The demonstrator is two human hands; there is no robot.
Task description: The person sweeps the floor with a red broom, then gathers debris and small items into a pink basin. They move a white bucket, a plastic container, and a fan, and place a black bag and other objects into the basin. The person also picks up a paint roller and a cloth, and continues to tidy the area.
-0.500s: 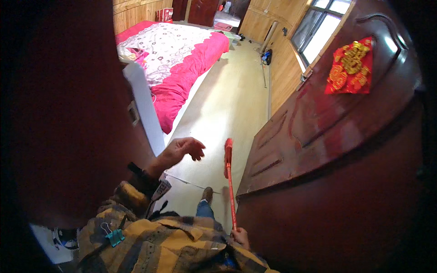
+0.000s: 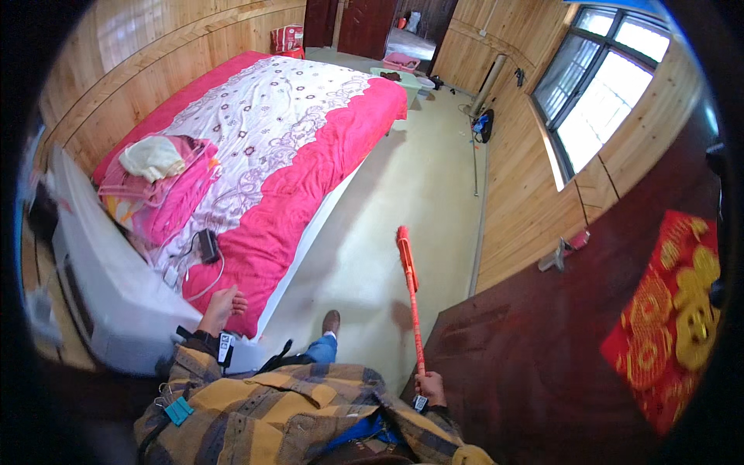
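Observation:
In my right hand [image 2: 431, 387], closed round the lower end of its handle, is a red broom [image 2: 412, 302]. It stretches forward, with its narrow red head [image 2: 407, 254] above the pale floor. My left hand [image 2: 224, 307] is empty, its fingers loosely bent and apart. It hangs near the bed's front corner, by the pink edge of the bedcover [image 2: 287, 209]. A black adapter [image 2: 208, 246] with a pale cable lies on the bed just beyond that hand.
A white headboard-like panel [image 2: 108, 271] stands at the left. The dark door [image 2: 527, 333] with a red and gold decoration [image 2: 666, 318] is at the right. Folded clothes [image 2: 167, 174] lie on the bed. Light floor [image 2: 372, 201] runs between bed and wooden wall. Tubs [image 2: 403, 63] stand at the back.
I have moved forward through the doorway, and more of the bed and window shows. My left hand has swung left and lower, toward the bed corner. The broom stays in my right hand.

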